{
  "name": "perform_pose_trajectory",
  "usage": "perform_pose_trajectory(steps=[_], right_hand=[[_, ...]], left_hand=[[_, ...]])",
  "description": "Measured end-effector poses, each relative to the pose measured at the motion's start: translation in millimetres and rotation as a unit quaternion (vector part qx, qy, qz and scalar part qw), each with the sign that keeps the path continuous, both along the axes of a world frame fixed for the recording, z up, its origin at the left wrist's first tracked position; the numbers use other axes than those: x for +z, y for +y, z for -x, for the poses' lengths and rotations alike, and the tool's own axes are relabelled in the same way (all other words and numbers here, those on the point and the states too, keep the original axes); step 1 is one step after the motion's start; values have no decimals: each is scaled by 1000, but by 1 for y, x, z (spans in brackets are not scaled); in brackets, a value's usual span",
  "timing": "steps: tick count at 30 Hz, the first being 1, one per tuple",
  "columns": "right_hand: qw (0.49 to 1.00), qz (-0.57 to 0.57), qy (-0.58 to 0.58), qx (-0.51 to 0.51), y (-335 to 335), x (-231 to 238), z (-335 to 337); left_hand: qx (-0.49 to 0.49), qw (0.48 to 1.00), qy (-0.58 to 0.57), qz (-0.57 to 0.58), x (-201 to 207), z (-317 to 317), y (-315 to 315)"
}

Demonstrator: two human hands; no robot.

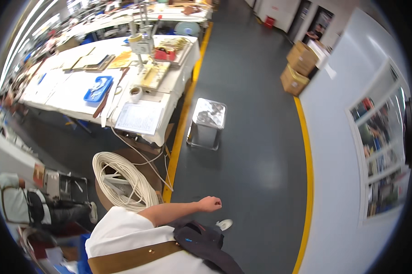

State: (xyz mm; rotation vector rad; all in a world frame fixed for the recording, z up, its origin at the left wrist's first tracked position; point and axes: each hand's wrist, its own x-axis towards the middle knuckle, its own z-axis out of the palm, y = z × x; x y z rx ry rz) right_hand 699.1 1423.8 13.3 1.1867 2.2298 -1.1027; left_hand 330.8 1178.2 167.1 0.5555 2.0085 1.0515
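bare left hand (pixel 210 203) at lower centre, fingers loosely curled, cannot tell if gripping | right hand out of view | thick coil of cream cord (pixel 140 180), lower left, left of hand, apart | shiny silver metal stool (pixel 209 113), centre, above hand, apart

White sleeve (pixel 117 233); brown studded strap (pixel 132 258); white shoe (pixel 224 224).

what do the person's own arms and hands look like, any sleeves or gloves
The left hand is bare, with no glove or wristwatch visible. A loose, plain white short sleeve covers the upper arm and leaves the forearm uncovered. The fingers are too small to show fine detail. The right hand and arm are out of view.
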Motion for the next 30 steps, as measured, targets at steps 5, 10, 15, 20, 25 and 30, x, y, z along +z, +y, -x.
perform_pose_trajectory(steps=[5,10,15,20,25,30], right_hand=[[850,-188,93,483,236,-48,93],[959,192,-8,-209,270,1,374],[978,209,-3,13,265,41,596],[979,46,-23,195,236,32,767],[983,6,-42,177,146,21,873],[852,-71,-2,519,2,5,912]], left_hand=[[177,977,8,117,-81,36,-7],[350,799,-187,452,-108,4,-68],[492,776,-285,272,-78,28,-24],[607,756,-72,235,-116,89,50],[746,614,-54,252,-186,191,44],[576,756,-228,213,-240,331,-97]])
